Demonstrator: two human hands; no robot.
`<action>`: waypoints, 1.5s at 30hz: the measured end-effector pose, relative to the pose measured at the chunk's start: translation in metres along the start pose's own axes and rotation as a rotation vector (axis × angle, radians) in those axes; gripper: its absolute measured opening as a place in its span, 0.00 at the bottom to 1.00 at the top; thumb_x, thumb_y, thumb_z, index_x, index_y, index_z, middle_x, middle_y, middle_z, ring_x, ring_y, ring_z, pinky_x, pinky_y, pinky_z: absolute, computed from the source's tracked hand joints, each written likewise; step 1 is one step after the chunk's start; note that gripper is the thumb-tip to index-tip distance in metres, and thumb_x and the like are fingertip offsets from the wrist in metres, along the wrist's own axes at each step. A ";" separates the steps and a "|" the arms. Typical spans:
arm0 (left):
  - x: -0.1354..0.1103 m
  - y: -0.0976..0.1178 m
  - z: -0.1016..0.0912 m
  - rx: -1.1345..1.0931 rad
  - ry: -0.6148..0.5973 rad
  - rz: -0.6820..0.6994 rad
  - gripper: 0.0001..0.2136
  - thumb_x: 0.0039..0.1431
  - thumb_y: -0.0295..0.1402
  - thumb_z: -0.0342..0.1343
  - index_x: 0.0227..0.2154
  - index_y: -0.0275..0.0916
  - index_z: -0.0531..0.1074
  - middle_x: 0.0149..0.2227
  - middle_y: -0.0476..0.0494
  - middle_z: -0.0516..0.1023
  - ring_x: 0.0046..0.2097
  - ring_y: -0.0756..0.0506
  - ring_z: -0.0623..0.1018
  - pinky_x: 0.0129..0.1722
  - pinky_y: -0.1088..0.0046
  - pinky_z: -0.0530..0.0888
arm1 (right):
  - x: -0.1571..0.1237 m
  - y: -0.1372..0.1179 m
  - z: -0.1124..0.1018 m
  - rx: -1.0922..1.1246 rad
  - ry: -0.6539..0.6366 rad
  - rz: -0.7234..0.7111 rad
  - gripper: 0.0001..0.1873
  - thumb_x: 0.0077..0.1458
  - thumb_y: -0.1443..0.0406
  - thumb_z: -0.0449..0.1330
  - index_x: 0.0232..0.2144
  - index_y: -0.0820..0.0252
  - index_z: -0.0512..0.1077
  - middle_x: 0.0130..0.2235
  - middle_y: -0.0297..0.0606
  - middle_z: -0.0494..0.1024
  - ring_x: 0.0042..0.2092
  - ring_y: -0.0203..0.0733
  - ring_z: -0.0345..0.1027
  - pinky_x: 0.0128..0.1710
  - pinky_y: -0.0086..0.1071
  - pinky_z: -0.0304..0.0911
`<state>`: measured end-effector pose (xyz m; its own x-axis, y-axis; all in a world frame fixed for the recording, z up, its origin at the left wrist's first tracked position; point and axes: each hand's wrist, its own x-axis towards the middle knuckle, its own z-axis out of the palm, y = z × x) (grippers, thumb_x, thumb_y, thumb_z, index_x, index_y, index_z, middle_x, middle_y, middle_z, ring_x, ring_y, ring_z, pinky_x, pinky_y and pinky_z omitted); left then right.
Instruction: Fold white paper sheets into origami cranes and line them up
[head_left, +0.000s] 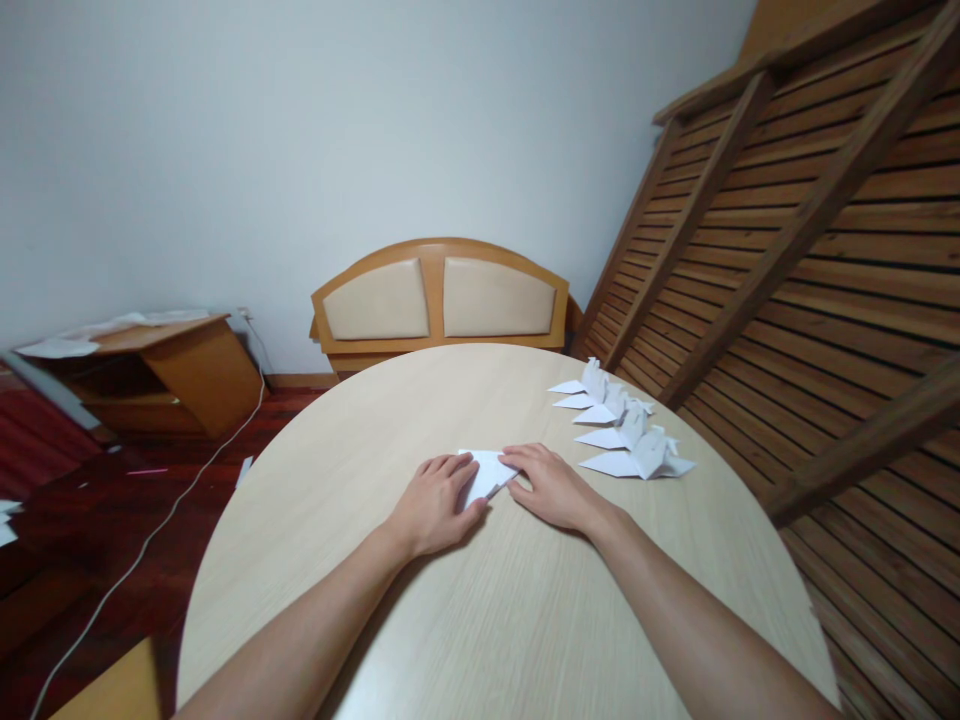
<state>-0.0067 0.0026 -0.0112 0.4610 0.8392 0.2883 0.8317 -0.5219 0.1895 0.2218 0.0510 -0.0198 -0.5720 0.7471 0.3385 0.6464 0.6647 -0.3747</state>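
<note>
A small folded piece of white paper (484, 477) lies on the round table between my two hands, with a slanted edge toward its lower right. My left hand (439, 500) grips its left side, fingertips on top and thumb at the lower edge. At the right corner, my right hand (546, 484) holds the paper between fingers and thumb. Its covered corners are hidden beneath my fingers. To the right of my right hand stands a row of several white origami birds (643, 452) with pointed tails directed left.
The pale round table (360, 430) spans the foreground. Behind it is a headboard (439, 290) with cream panels. Wooden slats (787, 250) lean along the right. A low desk (180, 370) with papers stands left, and a white cable (169, 520) crosses the dark red floor.
</note>
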 end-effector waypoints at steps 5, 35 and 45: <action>-0.001 -0.002 0.003 -0.005 0.025 -0.003 0.25 0.59 0.43 0.56 0.58 0.39 0.67 0.60 0.35 0.71 0.59 0.35 0.71 0.59 0.52 0.66 | 0.000 0.001 0.001 0.011 0.019 -0.009 0.19 0.58 0.63 0.60 0.52 0.58 0.74 0.53 0.45 0.76 0.55 0.50 0.67 0.56 0.45 0.61; 0.002 0.000 -0.004 -0.092 0.068 -0.068 0.16 0.62 0.30 0.51 0.52 0.45 0.73 0.55 0.44 0.76 0.53 0.41 0.77 0.52 0.63 0.75 | 0.011 -0.017 -0.003 0.092 0.193 -0.051 0.08 0.58 0.72 0.58 0.37 0.57 0.76 0.41 0.38 0.80 0.46 0.44 0.71 0.49 0.38 0.64; 0.006 0.002 -0.008 0.097 0.114 -0.165 0.20 0.62 0.24 0.50 0.55 0.44 0.72 0.51 0.43 0.78 0.48 0.41 0.76 0.45 0.65 0.76 | 0.012 -0.039 -0.007 0.130 0.227 -0.113 0.12 0.58 0.74 0.57 0.39 0.55 0.76 0.42 0.37 0.79 0.45 0.42 0.73 0.48 0.36 0.68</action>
<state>-0.0047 0.0054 -0.0013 0.2825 0.8865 0.3666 0.9214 -0.3571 0.1535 0.1935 0.0339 0.0046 -0.4995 0.6577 0.5639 0.5063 0.7498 -0.4261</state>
